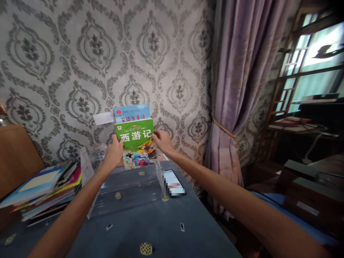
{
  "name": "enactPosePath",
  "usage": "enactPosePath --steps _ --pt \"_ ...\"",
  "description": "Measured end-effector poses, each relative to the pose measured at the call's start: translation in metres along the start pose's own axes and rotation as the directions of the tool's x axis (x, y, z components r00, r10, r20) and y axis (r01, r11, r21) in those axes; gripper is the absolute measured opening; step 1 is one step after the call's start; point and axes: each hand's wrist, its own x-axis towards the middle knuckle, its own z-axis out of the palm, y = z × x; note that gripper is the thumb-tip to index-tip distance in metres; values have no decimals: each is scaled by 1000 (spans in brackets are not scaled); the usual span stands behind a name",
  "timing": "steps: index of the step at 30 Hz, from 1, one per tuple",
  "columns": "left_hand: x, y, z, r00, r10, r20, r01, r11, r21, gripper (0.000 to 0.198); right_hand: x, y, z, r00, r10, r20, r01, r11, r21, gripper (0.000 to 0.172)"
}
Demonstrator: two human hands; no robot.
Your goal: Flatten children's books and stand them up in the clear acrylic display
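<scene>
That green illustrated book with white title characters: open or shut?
Shut. The green illustrated book shows its front cover, no inside pages, with the left hand and right hand at its side edges.

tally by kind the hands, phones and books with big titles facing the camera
Hands: 2 (left hand, right hand)
Books: 2 (green book, blue book)
Phones: 1 (phone on the table)
Total: 5

Purple curtain [233,71] with gold tieback [224,128] beside grey patterned wallpaper [172,43]
</scene>
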Motion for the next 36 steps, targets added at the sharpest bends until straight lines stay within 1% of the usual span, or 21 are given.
enactPosePath --steps 4,8,15,19,23,27,31,34,36 --pt "2 3 -3 997 -28 68 24 998 54 31 1 3 2 1000 8 -15 -8 1000 24 26" --pt "4 4 -7 992 -27 125 26 1000 10 32 5 10 9 999 18 -36 -15 996 89 34" --pt "10 2 -10 989 -28 147 28 1000 0 28 14 17 24 1000 11 -9 -8 964 268 32" --pt "12 3 -11 988 -34 153 35 999 -5 29 14 17 26 1000 12 -6 -10 935 354 35" --pt "14 5 -12 985 -37 167 43 999 -30 29 15 18 27 1000 15 -3 -13 912 409 33" --pt "15 3 -13 982 -42 183 58 995 -87 27 16 20 28 1000 26 -8 -20 897 443 30" --pt "19 -2 -13 977 -58 208 97 978 -185 27 16 22 29 999 41 -12 -30 886 463 29" --pt "24 -7 -14 964 -87 253 159 946 -283 28 16 23 31 999 49 -18 -35 881 472 29" --pt "27 -10 -15 947 -113 301 221 909 -355 30 15 23 32 998 55 -23 -37 879 475 30"
